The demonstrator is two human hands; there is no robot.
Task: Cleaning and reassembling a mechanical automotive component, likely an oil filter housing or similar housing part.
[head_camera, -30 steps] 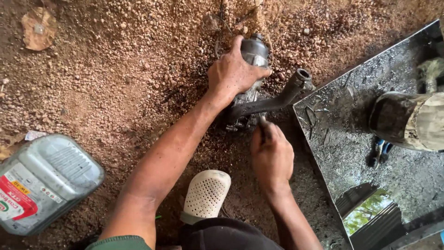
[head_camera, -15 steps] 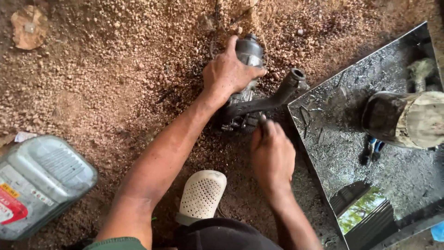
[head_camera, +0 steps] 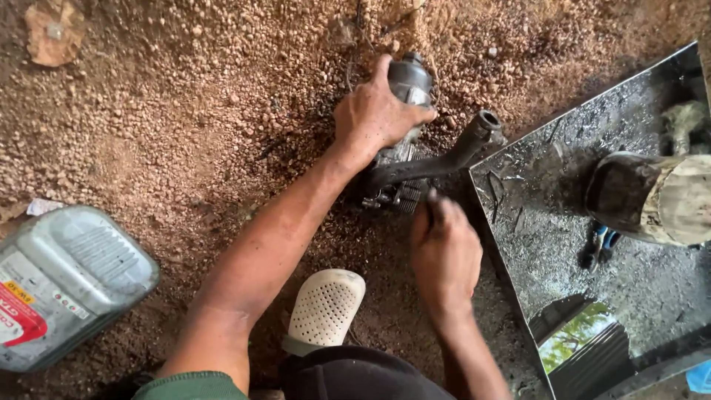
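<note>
Reddish-brown gravel ground (head_camera: 163, 126) is filling most of the view, outdoors, with loose pebbles everywhere and a darker, oily patch spreading around the work. A shallow metal tray (head_camera: 563, 244) is lying at the right, its wet bottom mirroring trees and a roof, and a dirty can (head_camera: 652, 196) is lying on its side in it, with a small blue-handled tool (head_camera: 600, 248) just beside. A grey plastic jug (head_camera: 63, 285) is resting on its side at the lower left, a flat stone (head_camera: 52, 30) is sitting at the upper left, and a white perforated shoe (head_camera: 324, 307) is showing at the bottom between the arms. The greasy part (head_camera: 415, 148) is sitting on the gravel at the tray's upper-left corner, its tube arm reaching toward the tray. The left hand (head_camera: 378, 115) is wrapping closed around the part's round grey top. The right hand (head_camera: 444, 255) is curling closed at the part's lower edge, fingers (head_camera: 433, 211) touching it; what they are pinching is hidden. Compared with half a second ago, both hands are keeping the same hold, the right hand's fingertips pressing slightly closer to the part; the part, tray and jug are lying as before.
</note>
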